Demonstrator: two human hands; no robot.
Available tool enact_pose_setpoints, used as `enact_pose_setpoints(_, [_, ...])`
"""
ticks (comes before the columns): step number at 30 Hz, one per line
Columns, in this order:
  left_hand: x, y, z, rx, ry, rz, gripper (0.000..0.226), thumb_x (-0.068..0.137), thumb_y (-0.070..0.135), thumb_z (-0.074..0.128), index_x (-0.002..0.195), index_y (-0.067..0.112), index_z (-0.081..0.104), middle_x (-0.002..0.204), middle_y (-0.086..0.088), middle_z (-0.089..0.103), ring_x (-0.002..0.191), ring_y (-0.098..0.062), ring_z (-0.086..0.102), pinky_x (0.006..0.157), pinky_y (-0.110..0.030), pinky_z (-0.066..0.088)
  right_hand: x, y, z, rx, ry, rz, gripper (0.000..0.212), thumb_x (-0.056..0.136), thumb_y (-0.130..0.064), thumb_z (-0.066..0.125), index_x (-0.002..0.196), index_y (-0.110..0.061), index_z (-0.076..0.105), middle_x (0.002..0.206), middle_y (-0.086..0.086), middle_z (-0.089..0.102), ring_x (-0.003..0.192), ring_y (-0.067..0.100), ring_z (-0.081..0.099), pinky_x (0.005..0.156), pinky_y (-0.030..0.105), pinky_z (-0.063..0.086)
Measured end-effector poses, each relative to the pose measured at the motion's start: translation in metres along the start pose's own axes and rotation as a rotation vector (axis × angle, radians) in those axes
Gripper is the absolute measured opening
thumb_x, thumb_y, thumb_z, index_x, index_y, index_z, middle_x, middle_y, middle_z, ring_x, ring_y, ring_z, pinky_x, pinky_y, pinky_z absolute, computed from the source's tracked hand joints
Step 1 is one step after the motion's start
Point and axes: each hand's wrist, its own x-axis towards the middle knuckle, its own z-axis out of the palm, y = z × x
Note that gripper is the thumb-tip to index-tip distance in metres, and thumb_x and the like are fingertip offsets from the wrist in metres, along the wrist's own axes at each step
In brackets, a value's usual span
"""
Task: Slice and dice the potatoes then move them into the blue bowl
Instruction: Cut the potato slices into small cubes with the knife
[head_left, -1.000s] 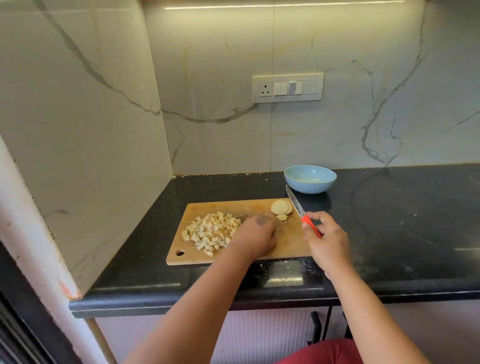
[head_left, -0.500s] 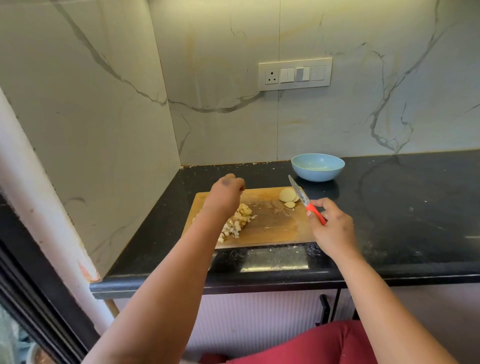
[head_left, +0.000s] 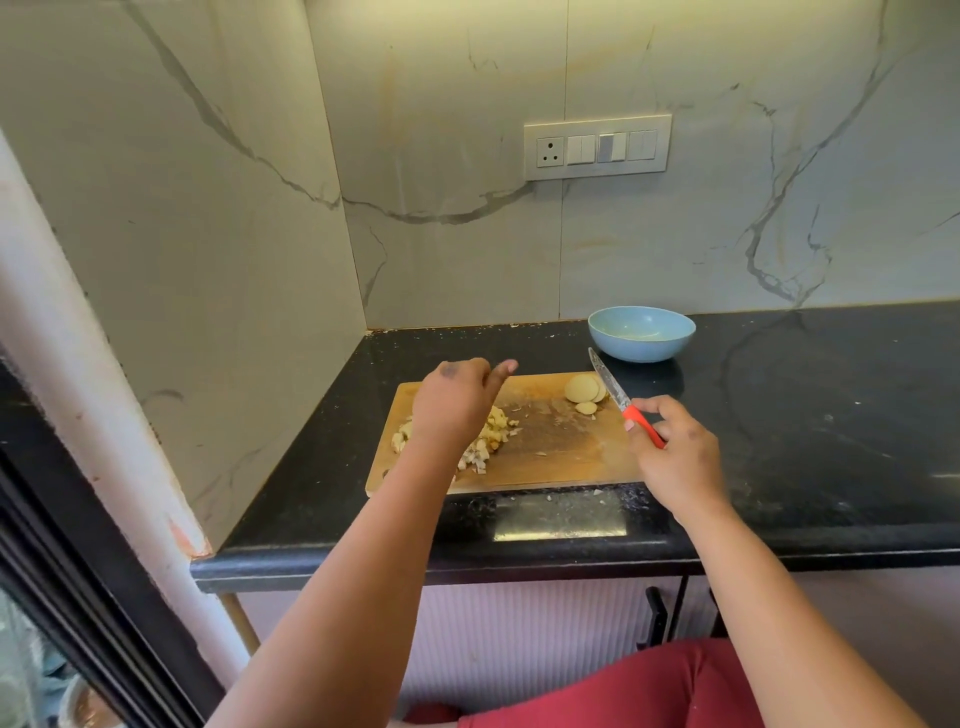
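Could knock potato cubes (head_left: 491, 439) off the cutting board (head_left: 561, 452), left of the blue bowl (head_left: 641, 340), with loose left hand (head_left: 454, 402) while right hand (head_left: 675, 454) grips knife (head_left: 618, 397).

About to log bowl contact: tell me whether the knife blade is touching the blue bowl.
Apart. The head view shows the knife tip ending short of the blue bowl, with black counter visible between them; the right hand holds its red handle.
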Motion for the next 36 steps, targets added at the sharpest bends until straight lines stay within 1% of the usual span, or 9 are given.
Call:
enact_pose_setpoints(3, [0.004, -0.007, -0.005, 0.009, -0.046, 0.0, 0.035, 0.103, 0.044, 0.041, 0.101, 0.017, 0.063, 0.101, -0.002, 0.062, 0.107, -0.025, 0.049, 0.083, -0.039, 0.04, 0.0, -0.001, 0.0, -0.022, 0.002, -0.006, 0.011, 0.095, -0.022, 0.058, 0.104, -0.028, 0.059, 0.068, 0.004, 0.063, 0.065, 0.02, 0.056, 0.054, 0.026, 0.041])
enact_pose_setpoints(5, [0.005, -0.01, -0.008, 0.092, -0.095, 0.025, 0.026, 0.101, 0.037, 0.049, 0.117, 0.023, 0.064, 0.126, 0.002, 0.057, 0.122, -0.023, 0.039, 0.095, -0.04, 0.034, 0.001, -0.001, 0.001, -0.048, 0.0, -0.005, 0.01, 0.095, -0.021, 0.058, 0.103, -0.027, 0.058, 0.07, 0.003, 0.063, 0.063, 0.017, 0.055, 0.052, 0.024, 0.04])
enact_pose_setpoints(9, [-0.002, -0.003, -0.002, 0.161, -0.055, 0.059, 0.033, 0.097, 0.048, 0.05, 0.097, 0.023, 0.071, 0.118, 0.009, 0.059, 0.119, -0.019, 0.039, 0.095, -0.041, 0.03, 0.001, -0.002, 0.004, -0.072, 0.002, 0.002, 0.011, 0.094, -0.019, 0.058, 0.104, -0.025, 0.058, 0.072, 0.003, 0.062, 0.062, 0.017, 0.055, 0.051, 0.023, 0.04])
enact_pose_setpoints(11, [-0.004, 0.005, 0.005, 0.135, -0.042, 0.056, 0.026, 0.099, 0.03, 0.048, 0.119, 0.024, 0.063, 0.127, 0.006, 0.055, 0.121, -0.021, 0.037, 0.097, -0.041, 0.03, 0.001, -0.001, 0.004, -0.054, 0.02, 0.023, 0.012, 0.094, -0.019, 0.058, 0.104, -0.025, 0.059, 0.073, 0.002, 0.062, 0.065, 0.015, 0.056, 0.052, 0.021, 0.04])
enact_pose_setpoints(14, [-0.004, 0.018, 0.018, 0.087, -0.137, 0.051, 0.054, 0.09, 0.011, 0.05, 0.141, 0.026, 0.041, 0.137, 0.0, 0.047, 0.126, -0.025, 0.034, 0.1, -0.041, 0.032, 0.005, 0.003, 0.004, -0.004, 0.069, 0.082, 0.012, 0.094, -0.021, 0.059, 0.105, -0.025, 0.061, 0.077, 0.0, 0.063, 0.066, 0.011, 0.055, 0.052, 0.02, 0.037])
enact_pose_setpoints(19, [0.005, 0.051, 0.051, 0.058, -0.233, 0.083, 0.024, 0.096, 0.032, 0.05, 0.114, 0.022, 0.062, 0.113, 0.002, 0.065, 0.11, -0.021, 0.05, 0.092, -0.037, 0.04, 0.012, 0.008, 0.005, 0.061, 0.108, 0.167, 0.013, 0.094, -0.024, 0.059, 0.106, -0.026, 0.061, 0.083, 0.001, 0.063, 0.066, 0.012, 0.056, 0.052, 0.021, 0.038])
enact_pose_setpoints(25, [0.036, 0.077, 0.092, -0.122, -0.351, -0.257, 0.049, 0.091, 0.049, 0.062, 0.12, 0.01, 0.059, 0.117, -0.008, 0.061, 0.109, -0.023, 0.056, 0.094, -0.035, 0.051, 0.012, 0.013, 0.005, 0.045, 0.109, 0.145, 0.012, 0.094, -0.026, 0.059, 0.106, -0.03, 0.06, 0.078, -0.001, 0.062, 0.063, 0.009, 0.054, 0.052, 0.018, 0.036])
enact_pose_setpoints(32, [0.052, 0.074, 0.111, -0.072, -0.373, -0.289, 0.049, 0.086, 0.043, 0.07, 0.119, 0.01, 0.058, 0.114, -0.009, 0.062, 0.104, -0.023, 0.059, 0.086, -0.032, 0.052, 0.014, 0.013, 0.004, 0.005, 0.089, 0.123, 0.011, 0.094, -0.027, 0.058, 0.105, -0.032, 0.058, 0.072, -0.004, 0.058, 0.06, 0.007, 0.053, 0.044, 0.01, 0.033])
enact_pose_setpoints(36, [0.044, 0.077, 0.102, -0.134, -0.403, -0.168, 0.018, 0.09, 0.033, 0.067, 0.102, 0.021, 0.06, 0.102, -0.001, 0.063, 0.094, -0.017, 0.057, 0.085, -0.032, 0.054, 0.014, 0.012, 0.004, 0.001, 0.091, 0.123, 0.013, 0.094, -0.027, 0.059, 0.107, -0.031, 0.057, 0.075, -0.003, 0.061, 0.061, 0.009, 0.055, 0.049, 0.013, 0.034])
